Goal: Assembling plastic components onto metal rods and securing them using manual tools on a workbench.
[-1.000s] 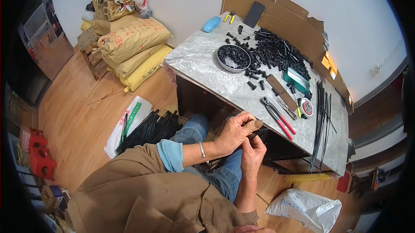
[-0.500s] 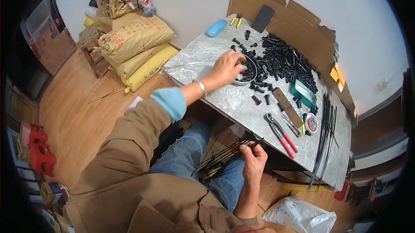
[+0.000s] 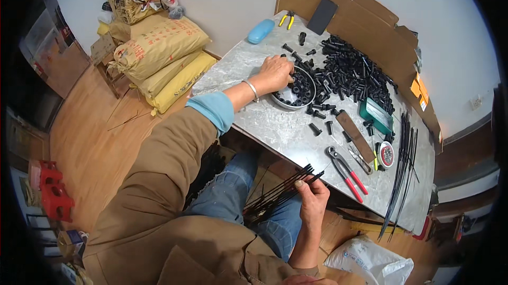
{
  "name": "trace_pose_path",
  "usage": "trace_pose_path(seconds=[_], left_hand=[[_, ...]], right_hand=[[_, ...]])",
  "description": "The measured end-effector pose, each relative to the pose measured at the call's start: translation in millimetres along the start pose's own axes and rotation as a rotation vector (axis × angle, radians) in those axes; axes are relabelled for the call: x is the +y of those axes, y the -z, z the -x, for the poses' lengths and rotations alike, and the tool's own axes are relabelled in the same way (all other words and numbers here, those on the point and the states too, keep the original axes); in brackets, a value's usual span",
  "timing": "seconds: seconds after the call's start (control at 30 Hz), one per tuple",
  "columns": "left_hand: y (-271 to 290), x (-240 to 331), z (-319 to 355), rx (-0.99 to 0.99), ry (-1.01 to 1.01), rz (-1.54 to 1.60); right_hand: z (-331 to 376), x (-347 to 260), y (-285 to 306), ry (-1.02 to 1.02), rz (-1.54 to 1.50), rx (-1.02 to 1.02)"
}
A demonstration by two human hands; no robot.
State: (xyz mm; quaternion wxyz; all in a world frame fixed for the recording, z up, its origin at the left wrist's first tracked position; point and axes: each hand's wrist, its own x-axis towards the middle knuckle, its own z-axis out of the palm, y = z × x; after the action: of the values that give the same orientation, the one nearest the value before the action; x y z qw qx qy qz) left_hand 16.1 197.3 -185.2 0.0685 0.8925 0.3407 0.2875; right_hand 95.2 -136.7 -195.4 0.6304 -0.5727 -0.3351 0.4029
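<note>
My left hand [image 3: 275, 73] is over the back left rim of a round metal bowl [image 3: 288, 107], fingers curled down; their tips are partly hidden, and what they pinch, if anything, cannot be made out. Small black ring-like parts [image 3: 302, 85] lie in the bowl. Below the table's front edge, my right hand [image 3: 313, 203] grips a bundle of thin black rods [image 3: 275, 191] between thumb and fingers. The rods slant down to the left across my lap. Closest to this hand on the table are cutting pliers [image 3: 346, 174] with red handles.
A large heap of black bolt-like parts [image 3: 352, 68] covers the table's back, before a cardboard screen [image 3: 360, 18]. A green box [image 3: 377, 116], a brown bar [image 3: 354, 136], a small round tub [image 3: 385, 154] and more black rods [image 3: 403, 163] lie right. Sacks [image 3: 161, 47] are stacked left.
My left hand has shifted left from over the middle of the bowl to its rim, uncovering more black parts. My right hand still grips the rods. The view has shifted slightly.
</note>
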Motion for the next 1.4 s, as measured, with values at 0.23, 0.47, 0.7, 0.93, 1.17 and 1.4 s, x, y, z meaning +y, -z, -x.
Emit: trace_pose_path(seconds=[0.23,0.47,0.7,0.93,1.17,1.4], left_hand=[[4.3,-4.8,-2.1,-0.063,0.032,0.086],[0.6,-6.1,1.3,-0.039,0.013,0.098],[30.8,40.7,21.0,0.004,0.217,0.539],[60.7,144.1,124.9,-0.675,0.376,1.445],[58.4,156.9,144.9,-0.596,0.618,1.694],[52.1,156.9,146.8,-0.681,0.583,1.701]], right_hand=[[13.3,-5.5,-3.6,0.018,0.007,0.005],[26.7,-9.1,-2.6,0.039,-0.040,-0.025],[23.7,2.7,6.6,0.040,-0.071,-0.021],[16.9,-3.4,7.7,-0.012,-0.082,-0.071],[20.5,-2.0,11.3,-0.047,-0.151,-0.105],[23.0,-7.5,12.6,-0.061,-0.167,-0.095]])
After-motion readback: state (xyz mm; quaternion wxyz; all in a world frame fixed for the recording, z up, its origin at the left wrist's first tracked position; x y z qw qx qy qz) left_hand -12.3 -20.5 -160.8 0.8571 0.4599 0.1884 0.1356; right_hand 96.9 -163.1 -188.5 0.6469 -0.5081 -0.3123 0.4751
